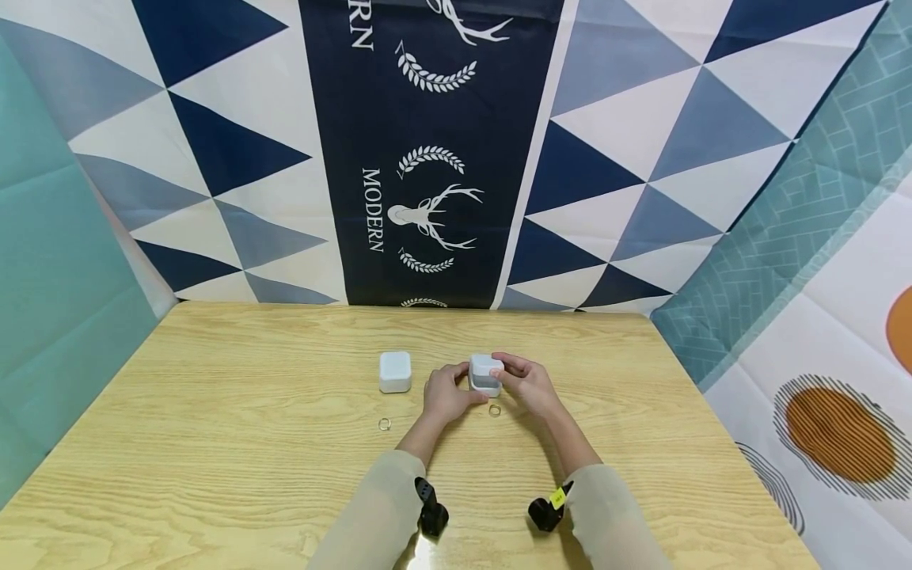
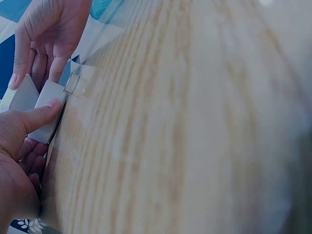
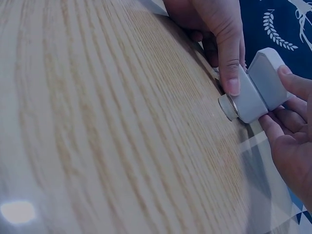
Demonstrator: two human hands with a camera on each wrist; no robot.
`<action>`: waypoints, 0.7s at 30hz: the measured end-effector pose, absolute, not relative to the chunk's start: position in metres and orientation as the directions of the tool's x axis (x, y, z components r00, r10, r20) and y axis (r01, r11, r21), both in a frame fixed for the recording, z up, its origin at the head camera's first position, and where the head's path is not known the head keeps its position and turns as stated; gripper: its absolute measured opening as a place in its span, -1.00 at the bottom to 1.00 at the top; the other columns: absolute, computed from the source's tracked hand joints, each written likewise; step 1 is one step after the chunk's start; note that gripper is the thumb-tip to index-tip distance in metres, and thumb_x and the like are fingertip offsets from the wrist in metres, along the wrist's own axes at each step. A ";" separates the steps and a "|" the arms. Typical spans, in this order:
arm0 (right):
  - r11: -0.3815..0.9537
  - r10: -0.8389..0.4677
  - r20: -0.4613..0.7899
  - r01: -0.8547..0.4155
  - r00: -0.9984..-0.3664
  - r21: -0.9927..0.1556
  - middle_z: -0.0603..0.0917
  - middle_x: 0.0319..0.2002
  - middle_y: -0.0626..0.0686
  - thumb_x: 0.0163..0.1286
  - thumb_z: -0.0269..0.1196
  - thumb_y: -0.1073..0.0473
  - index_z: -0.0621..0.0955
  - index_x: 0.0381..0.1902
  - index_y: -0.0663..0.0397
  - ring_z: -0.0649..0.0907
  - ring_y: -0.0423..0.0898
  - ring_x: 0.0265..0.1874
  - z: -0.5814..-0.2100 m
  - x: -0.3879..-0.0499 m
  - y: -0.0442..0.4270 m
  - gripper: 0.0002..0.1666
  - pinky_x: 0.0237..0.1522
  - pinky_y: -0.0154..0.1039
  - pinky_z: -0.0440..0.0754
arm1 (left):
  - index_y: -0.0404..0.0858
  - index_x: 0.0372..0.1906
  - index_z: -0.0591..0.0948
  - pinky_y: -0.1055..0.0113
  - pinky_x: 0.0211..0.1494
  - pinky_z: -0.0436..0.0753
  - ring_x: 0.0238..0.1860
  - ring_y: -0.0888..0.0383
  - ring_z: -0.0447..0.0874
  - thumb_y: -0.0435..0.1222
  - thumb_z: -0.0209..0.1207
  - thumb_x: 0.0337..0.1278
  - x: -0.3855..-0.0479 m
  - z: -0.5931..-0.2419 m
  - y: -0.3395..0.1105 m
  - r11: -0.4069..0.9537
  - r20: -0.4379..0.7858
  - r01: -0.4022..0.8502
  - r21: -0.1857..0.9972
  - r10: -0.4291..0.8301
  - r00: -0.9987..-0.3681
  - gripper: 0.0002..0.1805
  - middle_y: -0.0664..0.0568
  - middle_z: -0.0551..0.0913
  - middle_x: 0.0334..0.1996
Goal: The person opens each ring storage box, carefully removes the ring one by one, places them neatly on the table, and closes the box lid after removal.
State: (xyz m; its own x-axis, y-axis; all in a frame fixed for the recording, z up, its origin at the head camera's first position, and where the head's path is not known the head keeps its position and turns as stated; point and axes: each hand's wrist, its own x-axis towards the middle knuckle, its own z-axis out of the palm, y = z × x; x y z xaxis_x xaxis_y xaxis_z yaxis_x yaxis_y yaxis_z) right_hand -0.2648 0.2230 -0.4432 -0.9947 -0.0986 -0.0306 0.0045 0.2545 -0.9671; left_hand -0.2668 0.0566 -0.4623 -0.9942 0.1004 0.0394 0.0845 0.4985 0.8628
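A small white ring box (image 1: pixel 487 375) stands on the table with its lid tilted partly up from its base. My left hand (image 1: pixel 446 393) grips the base, its thumb across the front, as the right wrist view also shows with the base (image 3: pixel 247 100). With thumb and fingers my right hand (image 1: pixel 530 386) pinches the raised lid (image 3: pixel 267 75) at its right side. A ring (image 1: pixel 495 410) lies on the table just in front of the box, near the left thumb. What the box holds inside cannot be seen.
A second white box (image 1: pixel 395 372), closed, sits to the left of the hands. Another ring (image 1: pixel 385 424) lies on the wooden table (image 1: pixel 249 443) in front of it. Patterned cloth (image 1: pixel 606 158) hangs behind the table's far edge.
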 end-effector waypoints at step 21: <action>0.260 -0.133 -0.046 0.010 -0.990 -0.965 0.45 0.24 0.25 0.32 0.20 0.25 0.43 0.23 0.29 0.45 0.03 0.23 -0.445 -0.268 0.226 -0.47 0.07 -0.44 0.51 | -0.23 0.18 0.52 -0.01 0.24 0.36 0.12 -0.08 0.44 -0.14 0.47 -0.25 -0.267 -0.463 0.057 0.487 0.030 0.079 0.870 0.106 -0.994 -0.26 -0.07 0.59 0.11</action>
